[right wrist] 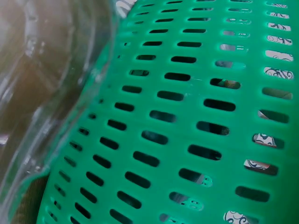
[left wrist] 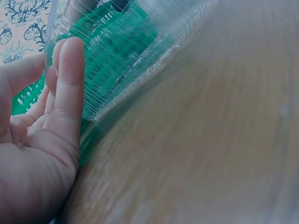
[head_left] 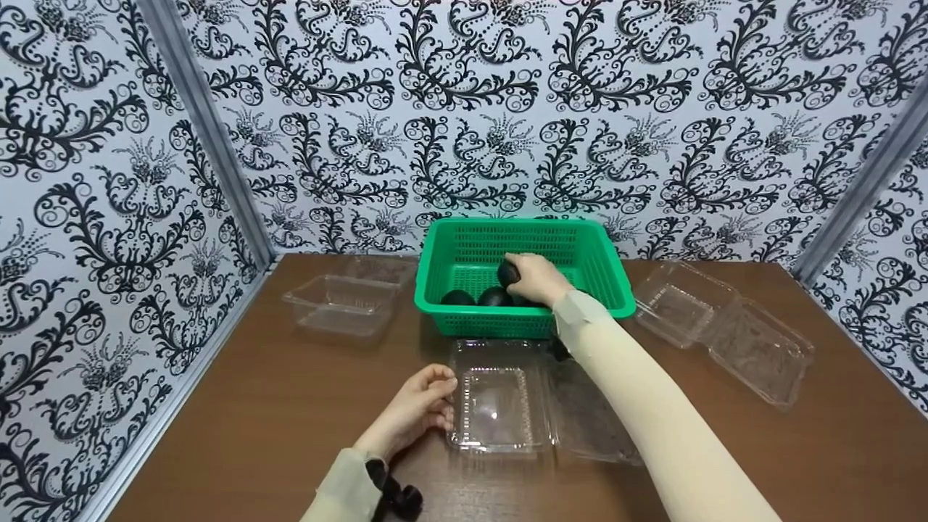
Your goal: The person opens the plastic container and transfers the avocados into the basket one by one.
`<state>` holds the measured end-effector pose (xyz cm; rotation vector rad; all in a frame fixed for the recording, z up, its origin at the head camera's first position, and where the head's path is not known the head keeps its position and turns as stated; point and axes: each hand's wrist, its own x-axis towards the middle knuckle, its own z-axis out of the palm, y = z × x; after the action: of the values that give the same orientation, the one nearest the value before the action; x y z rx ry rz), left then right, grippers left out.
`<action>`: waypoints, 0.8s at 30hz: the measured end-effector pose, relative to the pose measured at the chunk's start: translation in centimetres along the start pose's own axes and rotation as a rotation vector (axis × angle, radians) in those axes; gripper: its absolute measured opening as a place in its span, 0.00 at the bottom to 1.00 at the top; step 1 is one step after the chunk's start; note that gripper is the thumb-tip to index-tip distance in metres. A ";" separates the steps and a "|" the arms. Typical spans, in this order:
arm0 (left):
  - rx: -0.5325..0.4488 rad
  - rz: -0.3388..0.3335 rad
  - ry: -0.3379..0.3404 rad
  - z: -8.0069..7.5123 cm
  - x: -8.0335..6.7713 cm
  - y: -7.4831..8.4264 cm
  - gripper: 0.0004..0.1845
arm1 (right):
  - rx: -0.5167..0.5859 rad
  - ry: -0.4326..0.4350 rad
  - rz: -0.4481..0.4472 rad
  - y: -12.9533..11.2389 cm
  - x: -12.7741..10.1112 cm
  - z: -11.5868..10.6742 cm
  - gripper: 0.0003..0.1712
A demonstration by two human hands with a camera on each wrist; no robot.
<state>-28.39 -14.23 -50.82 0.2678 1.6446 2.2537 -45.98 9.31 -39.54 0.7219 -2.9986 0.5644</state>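
My right hand (head_left: 538,279) reaches inside the green basket (head_left: 478,322) and grips a black, smooth, egg-shaped fruit (head_left: 508,273). Other black fruits (head_left: 495,296) lie near the basket's front wall, partly hidden by the rim and my hand. In front of the basket, a clear plastic clamshell container (head_left: 500,406) lies spread out, its lid to the right, partly under my right forearm. My left hand (head_left: 424,401) holds its left rim between thumb and fingers, as the left wrist view (left wrist: 46,135) also shows. The right wrist view has the basket's slotted wall (right wrist: 154,116), not the hand.
Another unfolded clear clamshell (head_left: 674,312) lies to the basket's right, and more clear plastic containers (head_left: 341,308) stand to its left. All rest on a brown wooden table (head_left: 239,420). Patterned wall panels (head_left: 478,109) rise behind and at the sides.
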 end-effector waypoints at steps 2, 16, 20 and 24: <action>-0.001 0.001 -0.001 0.0 0.0 0.0 0.08 | -0.002 0.001 0.000 0.0 0.0 0.1 0.38; -0.008 -0.002 0.008 0.0 -0.2 0.2 0.07 | -0.007 -0.042 0.019 -0.3 0.0 0.4 0.36; -0.012 -0.001 -0.006 0.0 -0.1 0.1 0.08 | -0.023 -0.046 0.016 -0.2 -0.1 0.4 0.36; -0.013 0.001 -0.008 0.1 -0.1 0.0 0.09 | -0.041 -0.058 0.025 0.2 0.1 0.7 0.36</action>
<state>-28.28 -14.21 -50.75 0.2739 1.6254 2.2604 -46.14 9.18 -40.21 0.7120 -3.0668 0.4891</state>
